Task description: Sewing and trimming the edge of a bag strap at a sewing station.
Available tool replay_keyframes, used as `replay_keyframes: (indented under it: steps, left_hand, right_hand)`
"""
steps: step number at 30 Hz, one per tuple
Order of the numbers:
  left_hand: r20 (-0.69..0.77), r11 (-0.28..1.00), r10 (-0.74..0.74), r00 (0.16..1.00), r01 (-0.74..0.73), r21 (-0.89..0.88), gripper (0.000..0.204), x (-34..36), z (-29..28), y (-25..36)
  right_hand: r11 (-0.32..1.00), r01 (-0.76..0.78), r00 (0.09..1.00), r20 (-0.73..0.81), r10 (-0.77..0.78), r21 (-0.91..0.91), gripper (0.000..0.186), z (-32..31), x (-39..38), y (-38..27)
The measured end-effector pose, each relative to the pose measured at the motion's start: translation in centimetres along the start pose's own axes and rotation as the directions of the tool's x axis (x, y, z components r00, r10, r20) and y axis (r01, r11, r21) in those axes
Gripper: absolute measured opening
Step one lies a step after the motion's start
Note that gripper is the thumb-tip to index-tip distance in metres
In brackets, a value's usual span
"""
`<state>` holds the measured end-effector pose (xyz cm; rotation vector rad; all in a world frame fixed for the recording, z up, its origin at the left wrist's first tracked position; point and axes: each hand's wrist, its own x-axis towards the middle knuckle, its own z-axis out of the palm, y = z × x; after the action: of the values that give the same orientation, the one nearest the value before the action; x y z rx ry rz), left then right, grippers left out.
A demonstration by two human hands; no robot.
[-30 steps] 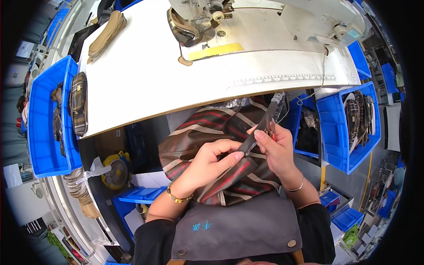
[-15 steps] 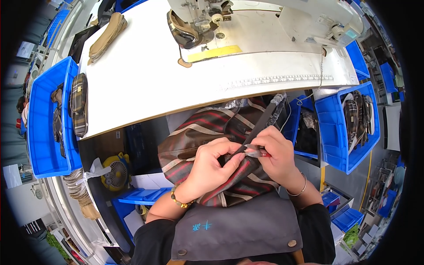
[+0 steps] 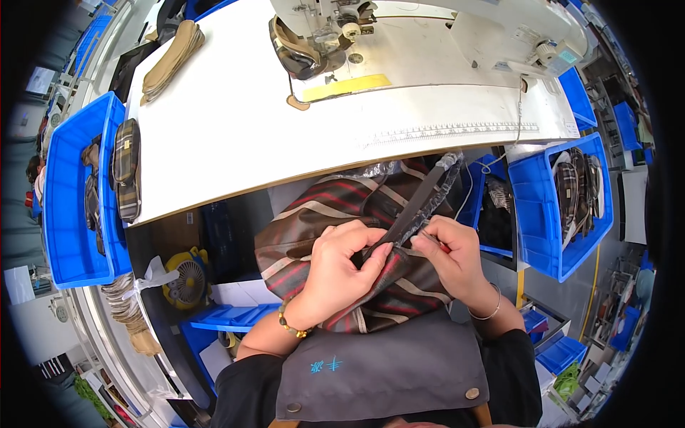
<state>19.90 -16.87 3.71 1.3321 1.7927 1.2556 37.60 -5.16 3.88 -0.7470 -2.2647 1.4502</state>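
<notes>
On my lap lies a brown bag (image 3: 314,214) with red and cream stripes. A dark strap (image 3: 416,203), partly wrapped in clear plastic (image 3: 444,187), runs up from it toward the table edge. My left hand (image 3: 346,264) is closed, pinching the strap's lower end against the bag between thumb and fingers. Just to the right, my right hand (image 3: 453,260) is closed, its thumb and forefinger pressed together beside the plastic. Small thread snips with a red part (image 3: 446,247) sit inside that hand, mostly hidden by the fingers. Whether its fingertips also pinch the plastic, I cannot tell.
Ahead stands a white sewing table (image 3: 235,121) with a sewing machine (image 3: 492,32) and a plaid shoe upper (image 3: 294,53) by its needle. Blue bins flank me: one at the left (image 3: 78,257), another at the right (image 3: 531,235). A yellow fan (image 3: 187,279) sits under the table.
My right hand has shifted slightly right and away from my left thumb. The snips' blades, visible before, are now tucked within the hand. More plastic shows along the strap.
</notes>
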Motion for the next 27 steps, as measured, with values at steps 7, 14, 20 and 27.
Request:
replay_keyframes:
  steps: [7, 14, 20, 27]
  left_hand:
    - [-0.048, 0.989, 0.082, 0.995, -0.075, 0.129, 0.011, 0.0, 0.2, 0.3]
    - [-0.027, 0.99, 0.072, 0.997, -0.069, 0.12, 0.011, 0.0, 0.2, 0.2]
    - [-0.017, 1.0, -0.005, 1.0, 0.004, -0.015, 0.01, -0.1, 0.3, -0.3]
    - [-0.005, 0.997, 0.045, 0.999, -0.045, -0.056, 0.011, -0.1, 0.5, -0.6]
  right_hand:
    - [0.993, 0.098, 0.967, -0.227, -0.112, -0.073, 0.014, 1.2, 0.3, -1.2]
    - [0.975, 0.181, 0.962, -0.184, -0.202, -0.126, 0.018, 2.0, 0.7, 0.5]
    - [0.977, 0.176, 0.938, -0.281, -0.205, -0.124, 0.017, 0.9, 0.5, 0.6]
    - [0.916, 0.336, 0.888, -0.253, -0.385, -0.218, 0.027, 2.4, 0.8, 0.9]
